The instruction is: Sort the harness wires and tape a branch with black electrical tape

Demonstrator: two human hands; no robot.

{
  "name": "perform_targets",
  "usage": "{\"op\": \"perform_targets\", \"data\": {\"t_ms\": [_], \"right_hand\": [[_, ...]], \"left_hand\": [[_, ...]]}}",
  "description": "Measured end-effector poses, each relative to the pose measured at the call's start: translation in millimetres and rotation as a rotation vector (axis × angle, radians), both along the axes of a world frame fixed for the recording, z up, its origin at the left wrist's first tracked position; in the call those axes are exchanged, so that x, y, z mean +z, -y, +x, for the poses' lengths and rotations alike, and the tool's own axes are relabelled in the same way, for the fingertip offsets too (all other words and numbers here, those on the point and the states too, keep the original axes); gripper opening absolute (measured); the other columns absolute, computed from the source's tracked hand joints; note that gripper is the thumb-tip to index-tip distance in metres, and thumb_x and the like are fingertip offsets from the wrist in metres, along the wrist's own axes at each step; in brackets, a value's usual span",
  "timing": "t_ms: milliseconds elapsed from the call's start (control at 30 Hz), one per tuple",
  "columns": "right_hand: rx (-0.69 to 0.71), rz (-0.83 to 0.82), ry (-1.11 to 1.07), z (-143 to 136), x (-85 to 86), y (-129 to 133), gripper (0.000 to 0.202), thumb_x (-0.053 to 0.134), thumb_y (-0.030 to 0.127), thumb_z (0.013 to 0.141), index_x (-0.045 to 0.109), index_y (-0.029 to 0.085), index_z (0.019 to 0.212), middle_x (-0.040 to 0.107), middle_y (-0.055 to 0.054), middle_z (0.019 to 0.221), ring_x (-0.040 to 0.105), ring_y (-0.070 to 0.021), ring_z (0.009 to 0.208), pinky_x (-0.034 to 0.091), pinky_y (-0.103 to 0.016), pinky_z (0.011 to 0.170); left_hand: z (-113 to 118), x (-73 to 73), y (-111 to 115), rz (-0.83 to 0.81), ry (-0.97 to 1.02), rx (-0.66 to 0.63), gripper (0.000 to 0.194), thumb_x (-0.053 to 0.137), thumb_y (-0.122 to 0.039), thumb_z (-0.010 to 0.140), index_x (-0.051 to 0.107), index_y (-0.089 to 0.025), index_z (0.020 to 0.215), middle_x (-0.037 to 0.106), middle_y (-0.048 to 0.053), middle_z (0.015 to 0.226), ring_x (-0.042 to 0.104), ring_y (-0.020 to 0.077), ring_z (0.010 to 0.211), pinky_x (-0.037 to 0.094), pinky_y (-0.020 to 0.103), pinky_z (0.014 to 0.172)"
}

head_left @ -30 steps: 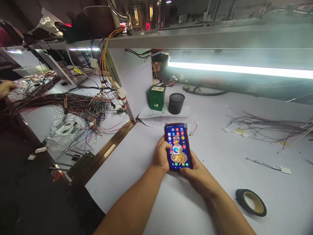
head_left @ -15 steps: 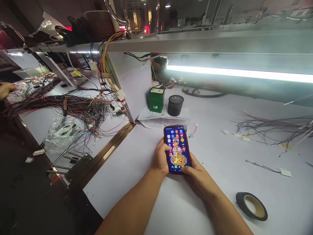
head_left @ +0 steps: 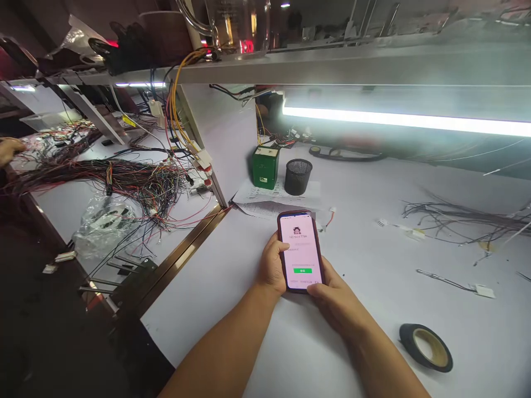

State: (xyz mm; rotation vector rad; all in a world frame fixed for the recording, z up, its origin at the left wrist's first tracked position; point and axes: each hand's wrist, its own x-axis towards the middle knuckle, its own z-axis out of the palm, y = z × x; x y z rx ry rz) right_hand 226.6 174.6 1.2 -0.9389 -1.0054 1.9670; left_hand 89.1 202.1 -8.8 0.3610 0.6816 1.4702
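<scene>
A smartphone in a dark reddish case is held upright over the white table. Its screen shows a pale page with a small picture near the top and a green button low down. My left hand grips the phone's left edge, thumb over the screen's side. Around the lower right corner is my right hand, its thumb on the bottom of the screen. Beyond the phone, a green box and a black mesh cup stand on printed papers.
Black tape lies at the right front. Thin wires and a cable with a white label lie right. Left are a wire bundle and clear plastic bag; another person's hand shows far left.
The phone's screen has changed from a blue home screen with app icons to a pale page with a green button. Both hands keep nearly the same hold.
</scene>
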Motion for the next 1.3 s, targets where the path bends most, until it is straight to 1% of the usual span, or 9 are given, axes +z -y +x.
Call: {"op": "perform_targets", "data": {"t_ms": [200, 300, 400, 500, 700, 933, 1067, 1167, 1300], "right_hand": [[0.007, 0.014, 0.001, -0.3, -3.1, -1.2, 0.071, 0.058, 0.01, 0.068, 0.041, 0.031, 0.135, 0.053, -0.002, 0.135, 0.048, -0.0268, 0.123, 0.035, -0.049, 0.106], [0.017, 0.019, 0.024, 0.4, -1.3, -1.2, 0.074, 0.057, 0.01, 0.069, 0.038, 0.031, 0.137, 0.052, -0.002, 0.136, 0.047, -0.0265, 0.125, 0.034, -0.05, 0.107], [0.042, 0.041, 0.04, 1.4, 1.6, -1.0, 0.073, 0.059, 0.01, 0.069, 0.04, 0.03, 0.136, 0.051, -0.003, 0.137, 0.046, -0.0275, 0.126, 0.033, -0.051, 0.108], [0.072, 0.076, 0.018, 1.3, 1.1, -1.3, 0.072, 0.066, 0.015, 0.069, 0.04, 0.029, 0.135, 0.049, -0.005, 0.138, 0.045, -0.029, 0.126, 0.034, -0.051, 0.107], [0.001, 0.093, 0.066, -1.1, -6.2, -1.3, 0.07, 0.076, 0.026, 0.069, 0.043, 0.027, 0.131, 0.052, -0.009, 0.134, 0.05, -0.0303, 0.121, 0.038, -0.053, 0.104], [0.019, 0.082, 0.053, -0.6, -4.8, -0.8, 0.07, 0.075, 0.025, 0.067, 0.044, 0.028, 0.129, 0.053, -0.007, 0.133, 0.049, -0.0304, 0.122, 0.039, -0.052, 0.102], [0.011, 0.078, 0.029, -0.4, -4.8, -0.5, 0.069, 0.072, 0.02, 0.068, 0.044, 0.03, 0.13, 0.051, -0.006, 0.135, 0.047, -0.0296, 0.124, 0.038, -0.05, 0.104], [0.007, 0.065, 0.028, 0.0, -4.8, -0.3, 0.071, 0.071, 0.016, 0.069, 0.042, 0.029, 0.132, 0.052, -0.006, 0.134, 0.047, -0.0292, 0.123, 0.038, -0.049, 0.104], [0.0, 0.089, 0.071, -1.1, -5.2, -0.8, 0.074, 0.072, 0.018, 0.068, 0.039, 0.029, 0.133, 0.051, -0.007, 0.134, 0.047, -0.0291, 0.123, 0.037, -0.049, 0.104]], "left_hand": [[0.0, -2.9, -1.7, -0.03, -0.007, 0.03, 0.03, 0.057, -0.027, 0.071, 0.064, -0.018, 0.099, 0.069, 0.005, 0.09, 0.062, 0.021, 0.082, 0.047, 0.031, 0.074], [-0.1, -3.8, -1.8, -0.047, -0.025, 0.044, 0.027, 0.059, -0.03, 0.071, 0.064, -0.017, 0.094, 0.069, 0.004, 0.085, 0.062, 0.0203, 0.08, 0.046, 0.029, 0.072], [0.1, -2.9, -1.5, -0.044, -0.025, 0.052, 0.027, 0.059, -0.031, 0.071, 0.064, -0.017, 0.093, 0.069, 0.004, 0.085, 0.062, 0.0203, 0.078, 0.046, 0.03, 0.071], [0.3, -1.7, -1.3, -0.043, -0.019, 0.052, 0.027, 0.059, -0.03, 0.071, 0.064, -0.018, 0.094, 0.068, 0.004, 0.085, 0.061, 0.0197, 0.077, 0.047, 0.03, 0.072], [0.0, -2.2, -1.0, -0.035, -0.023, 0.031, 0.029, 0.056, -0.027, 0.071, 0.064, -0.018, 0.098, 0.069, 0.004, 0.088, 0.062, 0.0202, 0.082, 0.046, 0.029, 0.074], [0.0, -2.4, -0.8, -0.034, -0.002, 0.03, 0.03, 0.057, -0.027, 0.07, 0.064, -0.018, 0.098, 0.069, 0.004, 0.089, 0.062, 0.0207, 0.082, 0.048, 0.031, 0.075], [0.6, -3.9, -1.5, -0.017, 0.008, 0.029, 0.028, 0.056, -0.026, 0.07, 0.064, -0.018, 0.096, 0.068, 0.003, 0.084, 0.063, 0.0197, 0.078, 0.048, 0.031, 0.074], [0.7, -3.8, -1.3, -0.004, 0.033, 0.019, 0.03, 0.057, -0.026, 0.071, 0.063, -0.018, 0.1, 0.067, 0.004, 0.086, 0.062, 0.0195, 0.078, 0.048, 0.032, 0.075], [0.6, -1.6, -0.7, -0.005, 0.042, 0.016, 0.032, 0.057, -0.026, 0.071, 0.063, -0.018, 0.102, 0.067, 0.005, 0.087, 0.062, 0.0199, 0.079, 0.049, 0.032, 0.076]]}}
